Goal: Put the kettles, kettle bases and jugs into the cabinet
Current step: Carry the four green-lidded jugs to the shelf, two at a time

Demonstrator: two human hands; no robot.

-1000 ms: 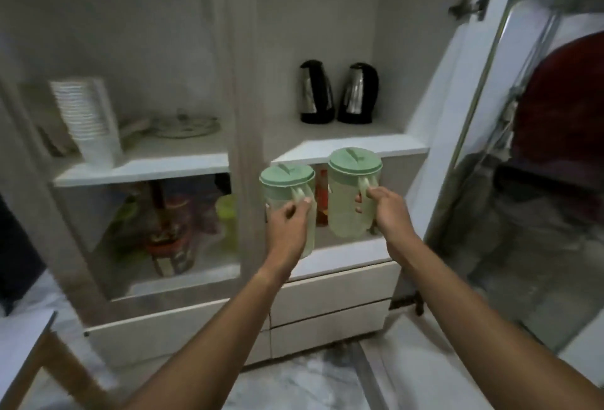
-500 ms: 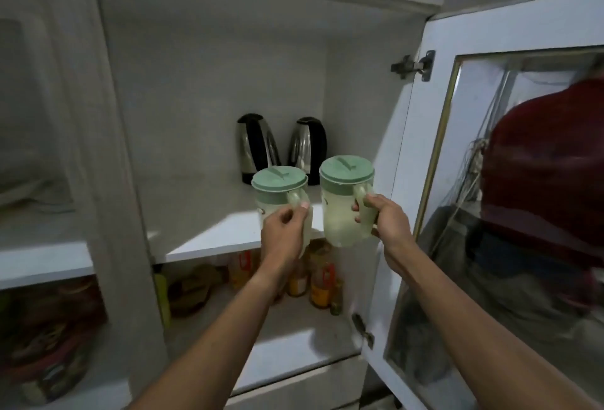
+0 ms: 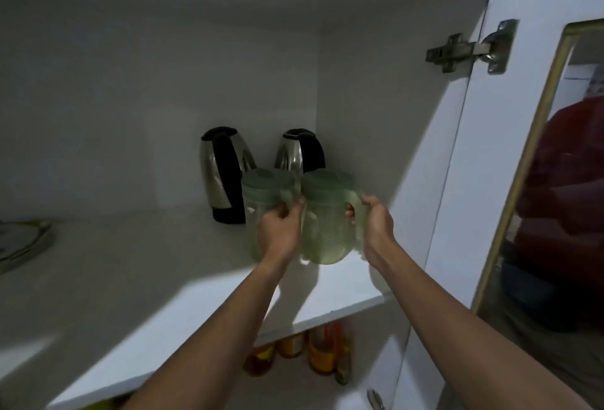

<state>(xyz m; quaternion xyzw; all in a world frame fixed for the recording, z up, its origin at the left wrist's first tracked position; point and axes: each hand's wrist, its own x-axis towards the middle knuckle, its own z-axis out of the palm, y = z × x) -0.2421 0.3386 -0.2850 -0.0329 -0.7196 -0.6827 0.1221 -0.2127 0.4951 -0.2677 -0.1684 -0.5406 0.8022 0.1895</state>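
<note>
Two pale green jugs with green lids sit side by side low over the white cabinet shelf (image 3: 196, 305); I cannot tell whether they touch it. My left hand (image 3: 279, 233) grips the handle of the left jug (image 3: 261, 194). My right hand (image 3: 376, 223) grips the handle of the right jug (image 3: 327, 213). Behind them, in the back right corner, stand two steel kettles with black handles, the left kettle (image 3: 222, 174) and the right kettle (image 3: 299, 151), partly hidden by the jugs.
The cabinet door (image 3: 510, 115) with its glass pane stands open on the right, with a metal hinge (image 3: 470, 48) at its top. A metal plate (image 3: 23, 243) lies at the shelf's left end. Several bottles (image 3: 323, 354) stand on the lower shelf.
Both hands have carried the jugs forward from in front of the shelf edge into the cabinet, close in front of the kettles. The view has moved nearer and higher.
</note>
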